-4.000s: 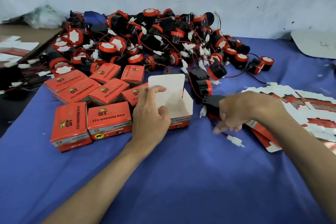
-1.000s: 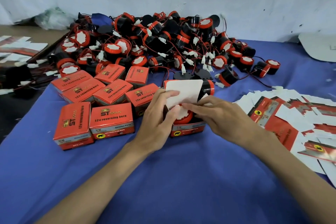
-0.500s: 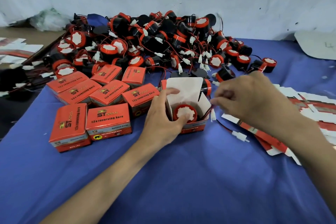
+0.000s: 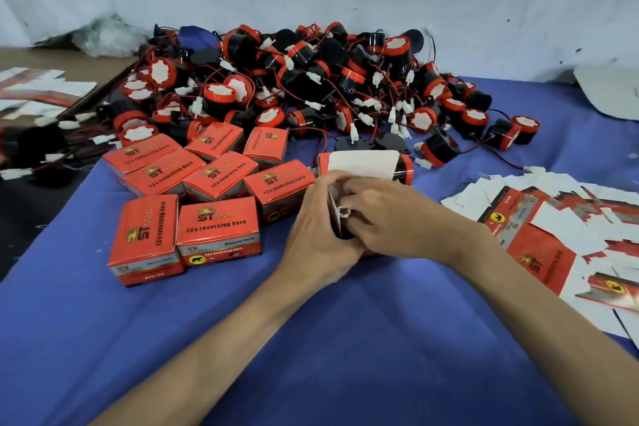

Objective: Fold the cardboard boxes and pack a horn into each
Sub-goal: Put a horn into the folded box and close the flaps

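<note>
Open box (image 4: 361, 164): centre of blue cloth (image 4: 345, 339), white lid flap upright, body mostly hidden by both hands.
Left hand (image 4: 320, 242): fingers curled round the box's left side.
Right hand (image 4: 394, 221): fingers bent over the mouth, beside a white plug (image 4: 345, 211); grip on it cannot be told.
Closed boxes (image 4: 218, 228): just left.
Heap of horns (image 4: 311, 79): behind.
Flat blanks (image 4: 539, 239): right.

Right hand (image 4: 390, 218) moved from beside box (image 4: 359, 166) onto it, white connector (image 4: 344, 210) pinched at opening; horn now covered.
</note>
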Motion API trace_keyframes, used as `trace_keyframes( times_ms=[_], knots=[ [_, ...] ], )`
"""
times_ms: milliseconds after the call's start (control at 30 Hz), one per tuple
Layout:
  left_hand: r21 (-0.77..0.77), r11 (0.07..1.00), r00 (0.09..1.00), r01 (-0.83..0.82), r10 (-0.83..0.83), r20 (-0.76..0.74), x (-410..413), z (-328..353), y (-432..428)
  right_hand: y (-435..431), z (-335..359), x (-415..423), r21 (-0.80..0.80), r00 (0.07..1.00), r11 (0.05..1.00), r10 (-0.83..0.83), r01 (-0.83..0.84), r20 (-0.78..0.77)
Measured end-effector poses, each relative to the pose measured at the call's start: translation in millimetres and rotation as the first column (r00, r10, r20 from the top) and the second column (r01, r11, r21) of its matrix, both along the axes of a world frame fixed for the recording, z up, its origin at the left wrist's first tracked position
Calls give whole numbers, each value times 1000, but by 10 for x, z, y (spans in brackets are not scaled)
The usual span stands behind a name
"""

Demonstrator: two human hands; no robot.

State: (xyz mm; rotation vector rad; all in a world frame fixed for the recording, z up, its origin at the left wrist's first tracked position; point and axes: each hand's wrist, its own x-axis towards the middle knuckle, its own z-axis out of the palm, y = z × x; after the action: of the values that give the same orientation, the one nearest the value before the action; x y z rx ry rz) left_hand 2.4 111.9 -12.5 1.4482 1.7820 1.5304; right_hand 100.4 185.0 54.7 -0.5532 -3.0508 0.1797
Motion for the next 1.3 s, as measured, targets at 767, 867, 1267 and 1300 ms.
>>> trace_keyframes(
  times_ms=[767,867,1267,1300],
  knots=[
    [82,989,966,125,-140,216,-37,1,-66,131,-29,43,-190,979,982,-31,-8,-202],
    [83,988,957,134,-150,246,-36,13,-71,157,-74,43,-119,978,992,16,-41,-207],
    [116,991,969,64,-90,231,-22,-16,-16,105,-25,131,-21,998,997,68,-68,-9],
    [118,991,971,59,-84,222,-25,-21,-11,94,-1,145,-40,995,994,102,-103,-18]
  ],
)
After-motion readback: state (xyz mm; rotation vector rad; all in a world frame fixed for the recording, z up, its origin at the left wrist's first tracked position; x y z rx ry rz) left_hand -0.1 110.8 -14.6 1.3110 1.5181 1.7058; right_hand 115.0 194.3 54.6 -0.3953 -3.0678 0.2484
